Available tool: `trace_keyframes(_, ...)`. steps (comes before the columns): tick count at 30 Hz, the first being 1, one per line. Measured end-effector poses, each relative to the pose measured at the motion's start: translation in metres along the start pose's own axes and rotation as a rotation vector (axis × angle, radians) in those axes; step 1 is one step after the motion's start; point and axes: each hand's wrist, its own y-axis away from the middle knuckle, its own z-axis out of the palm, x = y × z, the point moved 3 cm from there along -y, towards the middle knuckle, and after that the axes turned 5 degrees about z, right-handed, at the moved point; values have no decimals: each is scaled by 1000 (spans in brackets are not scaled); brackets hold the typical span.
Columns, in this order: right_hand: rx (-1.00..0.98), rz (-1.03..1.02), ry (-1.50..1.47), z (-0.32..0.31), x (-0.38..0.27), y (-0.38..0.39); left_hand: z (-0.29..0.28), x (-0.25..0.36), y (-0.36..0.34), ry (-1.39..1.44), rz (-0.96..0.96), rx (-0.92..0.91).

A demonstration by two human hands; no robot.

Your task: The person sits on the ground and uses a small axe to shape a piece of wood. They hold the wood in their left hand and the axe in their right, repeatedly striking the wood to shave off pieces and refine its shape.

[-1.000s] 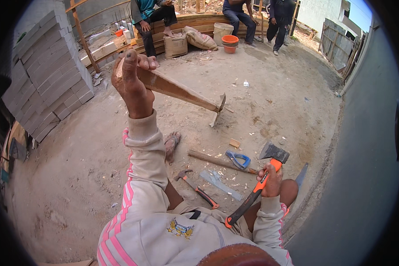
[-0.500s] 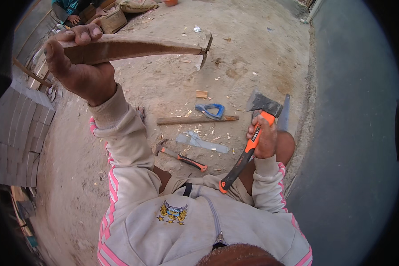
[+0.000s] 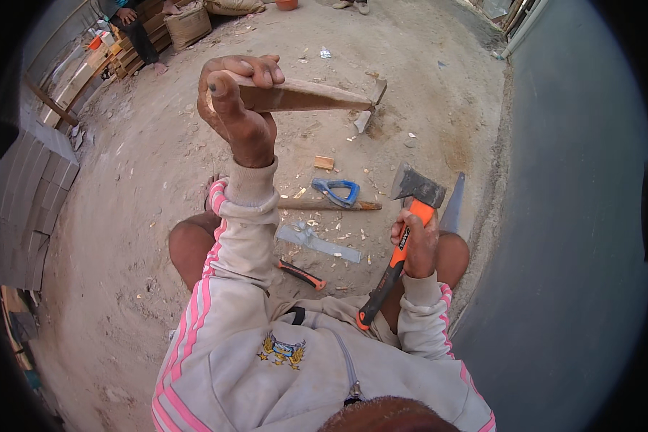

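My left hand (image 3: 241, 108) is raised and grips a wooden-handled tool (image 3: 317, 97) near its butt end. Its long pale handle points right, and a two-sided metal head (image 3: 371, 106) sits at the far end. Lower right, my right hand (image 3: 419, 245) is wrapped around the upper handle of a hatchet (image 3: 385, 291) with an orange and black grip. The dark hatchet head (image 3: 416, 187) points up, and the butt comes down near my lap. A hammer with a black and orange handle (image 3: 301, 274) lies on the ground, its head hidden by my left sleeve.
Between my knees lie a wooden stick (image 3: 317, 205), a blue loop-shaped handle (image 3: 336, 192), a grey strip (image 3: 317, 241), a small wood block (image 3: 324, 163) and scattered chips. A saw blade (image 3: 453, 205) stands by my right knee. Grey blocks (image 3: 32, 194) are stacked left; a person's hand (image 3: 127, 14) shows at upper left.
My left hand has moved right with the wooden-handled tool, and my left sleeve now covers the hammer's head. My right hand and the hatchet have shifted slightly down in the view.
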Motion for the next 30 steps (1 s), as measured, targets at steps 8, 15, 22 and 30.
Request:
trace_keyframes(8, 11, -496, -238, 48, -90, 42, 29, 9, 22, 88, -18, -138)
trace_keyframes(15, -158, -677, -84, 65, -125, 67, 28, 36, 37, -339, 81, -329)
trace_keyframes(22, -237, -520, 303, 85, -155, 86, 7, 70, 44, -714, 119, -582)
trace_keyframes(30, -428, -733, 415, 102, -147, 90, -12, 88, 47, -779, 191, -683)
